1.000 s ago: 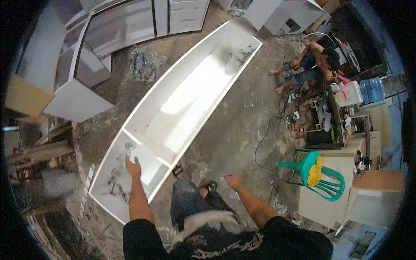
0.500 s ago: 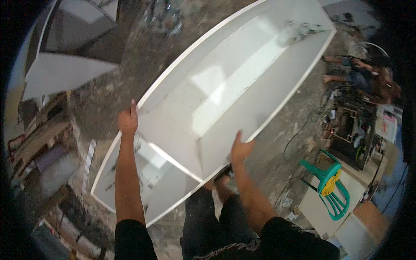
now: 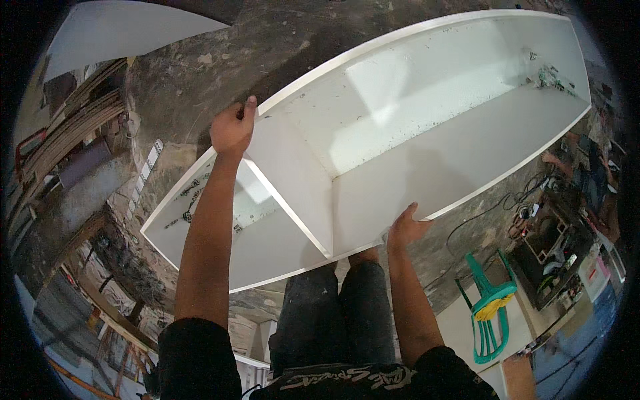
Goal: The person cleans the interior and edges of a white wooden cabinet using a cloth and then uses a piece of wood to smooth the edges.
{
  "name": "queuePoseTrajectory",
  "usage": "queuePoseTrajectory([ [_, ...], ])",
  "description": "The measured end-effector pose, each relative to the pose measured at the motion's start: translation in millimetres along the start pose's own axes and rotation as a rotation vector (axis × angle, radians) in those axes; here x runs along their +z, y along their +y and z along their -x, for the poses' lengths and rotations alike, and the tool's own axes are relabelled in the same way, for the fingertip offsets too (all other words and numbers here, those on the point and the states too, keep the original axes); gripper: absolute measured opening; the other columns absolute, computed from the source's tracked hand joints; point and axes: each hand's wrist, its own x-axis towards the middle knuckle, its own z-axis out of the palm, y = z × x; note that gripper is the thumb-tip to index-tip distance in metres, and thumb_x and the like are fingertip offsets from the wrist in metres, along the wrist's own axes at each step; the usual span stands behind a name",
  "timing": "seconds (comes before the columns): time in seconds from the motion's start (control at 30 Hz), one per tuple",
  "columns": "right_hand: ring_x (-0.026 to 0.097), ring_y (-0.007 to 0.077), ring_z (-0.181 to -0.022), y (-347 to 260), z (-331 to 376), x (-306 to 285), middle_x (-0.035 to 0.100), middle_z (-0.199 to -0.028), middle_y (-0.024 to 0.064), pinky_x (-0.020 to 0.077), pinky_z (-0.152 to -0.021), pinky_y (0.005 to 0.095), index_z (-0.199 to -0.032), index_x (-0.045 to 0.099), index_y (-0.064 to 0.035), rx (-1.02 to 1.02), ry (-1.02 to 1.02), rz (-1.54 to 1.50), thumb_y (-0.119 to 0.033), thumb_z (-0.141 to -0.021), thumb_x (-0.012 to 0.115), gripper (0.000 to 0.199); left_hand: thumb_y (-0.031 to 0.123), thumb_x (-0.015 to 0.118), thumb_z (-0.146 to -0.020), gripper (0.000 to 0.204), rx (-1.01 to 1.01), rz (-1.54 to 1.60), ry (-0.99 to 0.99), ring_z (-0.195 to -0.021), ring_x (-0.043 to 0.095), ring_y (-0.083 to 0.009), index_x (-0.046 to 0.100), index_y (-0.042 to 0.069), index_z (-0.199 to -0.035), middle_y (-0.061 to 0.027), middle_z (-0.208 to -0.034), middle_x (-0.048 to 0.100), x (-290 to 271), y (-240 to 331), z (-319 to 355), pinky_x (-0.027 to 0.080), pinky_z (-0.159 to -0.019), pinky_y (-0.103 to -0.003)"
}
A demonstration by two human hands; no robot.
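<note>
A long white cabinet carcass (image 3: 380, 223), open towards me, slants across the view from lower left to upper right. A white divider (image 3: 290, 207) splits it into a short left section and a long right one. My left hand (image 3: 232, 128) is closed round the far long edge close to the divider, thumb up. On the near long edge, right of the divider, my right hand (image 3: 408, 228) is closed, its thumb over the rim and its other fingers hidden below. Dark-printed clear film (image 3: 550, 77) clings inside the far right end.
A green plastic chair (image 3: 490, 300) with a yellow cloth stands at the lower right. Beyond it lie a dark frame with tools (image 3: 547, 240) and a cable (image 3: 467, 223). Another person (image 3: 590, 163) is at the right edge. Stacked boards (image 3: 80, 113) and a white panel (image 3: 133, 33) fill the left.
The cabinet has swung clockwise, its long side now lying more level across the view. Both hands have kept their hold on its edges. The surroundings have shifted in the view too.
</note>
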Motion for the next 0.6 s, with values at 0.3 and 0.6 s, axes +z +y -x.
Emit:
queuePoseTrajectory([
  [0.3,0.055,0.0362,-0.105,47,-12,5,0.051,-0.118,0.0279,0.0483,-0.088,0.0425,-0.123,0.040,0.0085,0.012,0.057,0.105,-0.030,-0.089,0.062,0.057,0.061,0.049,-0.087,0.060,-0.063,-0.016,-0.060,-0.067,0.062,-0.0347,0.066,0.004,-0.077,-0.0183,-0.069,0.062,0,-1,5,0.048,-0.065,-0.042],
  [0.6,0.051,0.0351,-0.109,8,1,-21,0.044,-0.128,0.0260,0.0494,-0.090,0.0448,-0.134,0.034,0.0069,0.087,0.048,-0.181,-0.030,-0.086,0.064,0.067,0.055,0.055,-0.089,0.058,-0.061,0.317,-0.091,-0.066,0.052,-0.0120,0.064,-0.001,-0.077,-0.0063,-0.066,0.060,-11,-7,12,0.045,-0.064,-0.030],
])
